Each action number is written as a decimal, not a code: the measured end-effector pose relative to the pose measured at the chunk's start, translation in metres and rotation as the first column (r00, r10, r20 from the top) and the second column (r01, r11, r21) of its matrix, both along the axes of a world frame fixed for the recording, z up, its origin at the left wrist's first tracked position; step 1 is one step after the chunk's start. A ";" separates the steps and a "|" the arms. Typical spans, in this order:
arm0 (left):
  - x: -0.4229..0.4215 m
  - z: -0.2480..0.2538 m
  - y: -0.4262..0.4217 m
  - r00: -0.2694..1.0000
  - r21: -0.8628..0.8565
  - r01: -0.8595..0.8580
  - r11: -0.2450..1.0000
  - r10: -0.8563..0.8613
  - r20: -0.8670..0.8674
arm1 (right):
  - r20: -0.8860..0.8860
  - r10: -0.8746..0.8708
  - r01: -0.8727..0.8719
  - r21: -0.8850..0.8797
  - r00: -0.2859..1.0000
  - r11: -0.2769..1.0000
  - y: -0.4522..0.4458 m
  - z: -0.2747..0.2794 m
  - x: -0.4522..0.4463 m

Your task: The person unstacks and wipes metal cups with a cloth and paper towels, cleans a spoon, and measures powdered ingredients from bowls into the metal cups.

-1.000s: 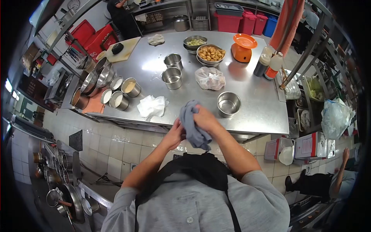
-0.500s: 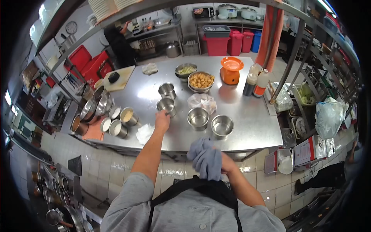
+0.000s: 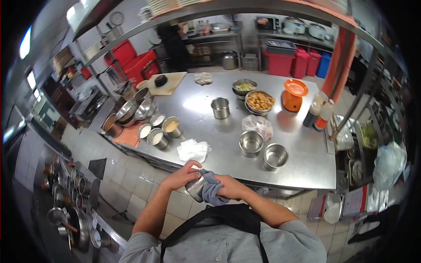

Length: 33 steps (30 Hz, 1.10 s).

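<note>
A small steel pot is tilted in front of my body, off the table's near edge. My left hand grips it by the rim. My right hand holds a grey-blue cloth against the pot's open end, and the pot's inside is hidden. On the steel table stand an empty-looking pot in the middle and two more, one pot and another pot, to the right. White crumpled cloth or paper lies close to the near edge.
Containers of powder and stacked bowls crowd the table's left end. A bowl of fried chunks, a plastic bag, an orange scale and bottles stand right. A person in black is at the back.
My left hand has lifted the pot off the table and brought it back to my body. My right hand's cloth now meets it. The view has shifted, so the table appears farther right.
</note>
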<state>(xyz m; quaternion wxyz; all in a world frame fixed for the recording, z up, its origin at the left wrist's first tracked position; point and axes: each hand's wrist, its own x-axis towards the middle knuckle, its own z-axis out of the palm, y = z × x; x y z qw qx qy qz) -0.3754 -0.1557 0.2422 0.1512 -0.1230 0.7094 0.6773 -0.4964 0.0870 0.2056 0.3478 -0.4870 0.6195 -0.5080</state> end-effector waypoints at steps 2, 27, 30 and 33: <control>0.031 -0.009 0.008 0.955 0.005 -0.261 0.965 0.259 -0.147 | 0.090 0.002 -0.006 0.055 0.996 0.998 -0.011 -0.006 0.002; 0.026 0.008 0.083 0.879 -0.154 -0.270 0.950 0.178 -0.442 | -0.245 0.166 -0.205 -0.142 0.955 0.968 -0.018 -0.021 -0.011; 0.022 0.036 0.081 0.899 -0.207 -0.058 0.977 -0.039 -0.437 | 0.340 0.144 -0.112 -0.111 0.929 0.987 -0.005 -0.009 -0.004; 0.020 0.001 0.073 0.919 0.507 -0.096 0.857 0.272 -0.286 | 0.420 0.061 -0.068 0.003 0.905 0.998 0.005 -0.009 -0.002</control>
